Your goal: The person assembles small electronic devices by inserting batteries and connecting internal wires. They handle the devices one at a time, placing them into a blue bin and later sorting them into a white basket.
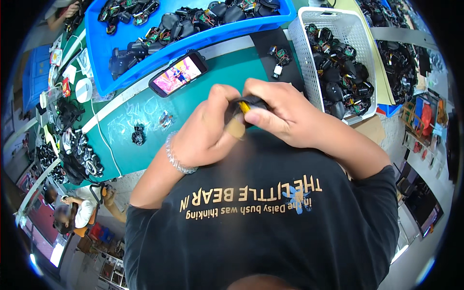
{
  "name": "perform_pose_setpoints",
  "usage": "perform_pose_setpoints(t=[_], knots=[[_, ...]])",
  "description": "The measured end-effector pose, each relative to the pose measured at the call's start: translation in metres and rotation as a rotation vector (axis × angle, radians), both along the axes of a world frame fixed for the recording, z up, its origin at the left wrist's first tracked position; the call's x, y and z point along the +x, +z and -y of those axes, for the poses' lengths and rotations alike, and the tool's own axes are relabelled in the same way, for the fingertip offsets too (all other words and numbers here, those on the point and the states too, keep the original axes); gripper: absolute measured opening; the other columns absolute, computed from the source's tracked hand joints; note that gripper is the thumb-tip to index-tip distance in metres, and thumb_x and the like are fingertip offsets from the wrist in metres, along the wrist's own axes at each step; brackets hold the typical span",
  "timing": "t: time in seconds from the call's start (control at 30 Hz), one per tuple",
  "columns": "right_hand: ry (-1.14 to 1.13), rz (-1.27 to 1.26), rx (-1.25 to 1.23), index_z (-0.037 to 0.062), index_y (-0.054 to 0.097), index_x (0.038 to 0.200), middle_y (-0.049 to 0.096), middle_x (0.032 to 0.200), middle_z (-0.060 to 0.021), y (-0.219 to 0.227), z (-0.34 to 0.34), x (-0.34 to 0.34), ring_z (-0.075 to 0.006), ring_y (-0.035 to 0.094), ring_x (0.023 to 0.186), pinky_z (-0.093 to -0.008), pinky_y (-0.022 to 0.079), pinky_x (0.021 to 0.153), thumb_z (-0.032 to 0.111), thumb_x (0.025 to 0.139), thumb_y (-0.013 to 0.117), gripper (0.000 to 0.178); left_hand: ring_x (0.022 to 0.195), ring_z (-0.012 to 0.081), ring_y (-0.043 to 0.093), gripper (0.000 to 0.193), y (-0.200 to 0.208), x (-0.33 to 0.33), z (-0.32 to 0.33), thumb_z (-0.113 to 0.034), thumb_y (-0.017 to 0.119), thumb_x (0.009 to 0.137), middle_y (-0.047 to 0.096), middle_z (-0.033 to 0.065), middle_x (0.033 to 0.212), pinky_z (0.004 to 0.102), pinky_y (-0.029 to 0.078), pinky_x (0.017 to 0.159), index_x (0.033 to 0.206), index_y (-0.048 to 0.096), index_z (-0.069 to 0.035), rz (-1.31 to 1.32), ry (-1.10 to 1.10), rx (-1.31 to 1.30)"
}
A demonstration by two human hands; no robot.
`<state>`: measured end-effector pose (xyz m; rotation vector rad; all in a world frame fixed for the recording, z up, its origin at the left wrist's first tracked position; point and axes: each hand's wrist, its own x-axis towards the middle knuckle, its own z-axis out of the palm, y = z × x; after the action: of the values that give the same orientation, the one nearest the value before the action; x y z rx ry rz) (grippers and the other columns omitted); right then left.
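Black shirt (261, 246) nearest; hands (203, 128) (287, 113) curled tight round small dark part (257, 102), mostly hidden, yellow piece (244, 107) showing.

My left hand (207, 129) and right hand (287, 115) are gripping a small black part (257, 103) with a yellow piece (244, 107). A phone (179, 75) is glowing just beside a blue bin (93, 50); a white basket (309, 72) is holding dark parts (333, 92) on my right.

Small black part (256, 103) with yellow piece (244, 107), quantity one.
Dark casing, rounded along its visible upper edge; bright yellow piece exposed at the side facing the wearer. Gripped between left hand (204, 129) and right hand (286, 112); largely covered, full outline hidden.
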<state>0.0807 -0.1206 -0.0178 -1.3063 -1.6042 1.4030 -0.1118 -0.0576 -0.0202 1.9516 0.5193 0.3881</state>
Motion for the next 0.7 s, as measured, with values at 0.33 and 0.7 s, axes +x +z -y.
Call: perform_pose_setpoints(t=[0.33, 0.7], knots=[[-0.495, -0.174, -0.010, 0.0000, 0.054, 0.100, 0.059, 0.082, -0.0076, -0.075, -0.091, -0.012, -0.0131, 0.058, 0.070, -0.0287, 0.048, 0.060, 0.016, 0.086, 0.063, 0.023, 0.080, 0.0214, 0.064, 0.021, -0.069, 0.025, -0.054, -0.014, 0.052, 0.091, 0.058, 0.0132, 0.097, 0.0321, 0.052, 0.068, 0.105, 0.039, -0.006, 0.382, 0.679, -0.959], [-0.206, 1.007, 0.067, 0.0100, 0.066, 0.101, 0.066, 0.096, -0.0150, -0.117, -0.180, 0.049, -0.0297, 0.064, 0.094, -0.0412, 0.048, 0.082, 0.041, 0.080, 0.061, 0.038, 0.088, 0.0380, 0.058, 0.028, -0.144, 0.059, -0.174, -0.021, 0.058, 0.085, 0.060, 0.0201, 0.098, 0.0423, 0.046, 0.079, 0.107, 0.057, -0.004, -0.261, 0.325, 0.273]])
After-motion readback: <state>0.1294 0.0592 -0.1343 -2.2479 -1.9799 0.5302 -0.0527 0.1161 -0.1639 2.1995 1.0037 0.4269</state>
